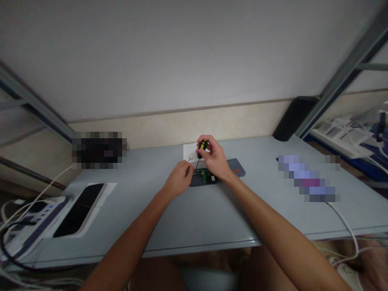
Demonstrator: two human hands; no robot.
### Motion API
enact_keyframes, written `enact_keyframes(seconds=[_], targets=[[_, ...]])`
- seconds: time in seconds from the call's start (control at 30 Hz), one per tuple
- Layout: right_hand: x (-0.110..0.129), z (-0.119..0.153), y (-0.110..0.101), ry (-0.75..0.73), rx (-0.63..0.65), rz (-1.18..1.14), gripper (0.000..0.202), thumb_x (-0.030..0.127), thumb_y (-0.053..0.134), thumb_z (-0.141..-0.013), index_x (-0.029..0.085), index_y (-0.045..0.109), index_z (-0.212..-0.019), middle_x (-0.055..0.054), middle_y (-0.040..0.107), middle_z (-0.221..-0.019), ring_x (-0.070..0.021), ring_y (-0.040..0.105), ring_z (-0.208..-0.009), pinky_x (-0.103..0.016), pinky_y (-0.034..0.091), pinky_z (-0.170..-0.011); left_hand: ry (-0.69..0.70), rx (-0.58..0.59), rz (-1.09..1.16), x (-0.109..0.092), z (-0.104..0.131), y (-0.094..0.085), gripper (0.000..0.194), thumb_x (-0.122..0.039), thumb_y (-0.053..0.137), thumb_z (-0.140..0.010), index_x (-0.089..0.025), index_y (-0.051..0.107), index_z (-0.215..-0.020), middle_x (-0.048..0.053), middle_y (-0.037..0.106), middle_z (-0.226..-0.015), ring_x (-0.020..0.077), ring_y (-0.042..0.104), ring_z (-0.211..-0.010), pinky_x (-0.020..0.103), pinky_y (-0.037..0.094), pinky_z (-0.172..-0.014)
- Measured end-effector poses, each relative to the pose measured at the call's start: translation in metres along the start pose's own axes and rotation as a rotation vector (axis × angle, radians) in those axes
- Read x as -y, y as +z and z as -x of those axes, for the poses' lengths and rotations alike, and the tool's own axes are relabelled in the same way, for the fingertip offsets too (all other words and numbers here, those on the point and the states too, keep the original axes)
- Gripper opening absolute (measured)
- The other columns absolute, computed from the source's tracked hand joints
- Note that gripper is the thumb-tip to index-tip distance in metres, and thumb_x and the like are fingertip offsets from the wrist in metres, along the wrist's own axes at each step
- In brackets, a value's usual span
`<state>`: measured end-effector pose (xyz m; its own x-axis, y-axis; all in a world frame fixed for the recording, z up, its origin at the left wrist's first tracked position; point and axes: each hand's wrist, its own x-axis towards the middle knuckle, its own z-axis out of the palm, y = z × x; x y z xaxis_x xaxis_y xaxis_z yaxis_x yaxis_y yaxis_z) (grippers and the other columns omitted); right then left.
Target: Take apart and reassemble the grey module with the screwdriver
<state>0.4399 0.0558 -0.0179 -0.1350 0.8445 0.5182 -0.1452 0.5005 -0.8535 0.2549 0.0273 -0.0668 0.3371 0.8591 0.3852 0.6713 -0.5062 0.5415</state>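
Observation:
My right hand (pixel 214 157) is closed round the black and yellow handle of a screwdriver (pixel 202 148). The screwdriver slants downward, its thin shaft reaching a green circuit board (pixel 206 176) in a flat dark casing (pixel 196 182). At the casing's left end, my left hand (pixel 180 178) has its fingers closed on the edge, close to the screwdriver's tip. Behind the casing lies a white sheet of paper (pixel 188 150) with several tiny dark pieces, probably screws, on it. A grey flat panel (pixel 237 166) shows to the right, partly covered by my right wrist.
On the grey table (pixel 200 222), a phone (pixel 80 210) rests on white paper at the left, beside a power strip (pixel 36 222) with cables. A black cylinder (pixel 294 117) stands at the back right. A blurred-out item (pixel 306 178) with a white cable lies at right.

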Motion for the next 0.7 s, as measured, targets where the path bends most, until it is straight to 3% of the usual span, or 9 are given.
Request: enact_keyframes(seconds=[0.7], targets=[[-0.0023,0.0007,0.0003,-0.022,0.0,-0.004,0.027,0.019,0.063,-0.087,0.027,0.06,-0.113,-0.003,0.06,-0.105,-0.0179,0.062,-0.096,-0.032,0.053,-0.076,-0.002,0.002,-0.01,-0.0001,-0.0003,0.0004,0.029,-0.024,0.044,-0.109,-0.02,0.065,-0.091,0.009,0.07,-0.096,0.0253,0.067,-0.098,0.043,0.055,-0.097]])
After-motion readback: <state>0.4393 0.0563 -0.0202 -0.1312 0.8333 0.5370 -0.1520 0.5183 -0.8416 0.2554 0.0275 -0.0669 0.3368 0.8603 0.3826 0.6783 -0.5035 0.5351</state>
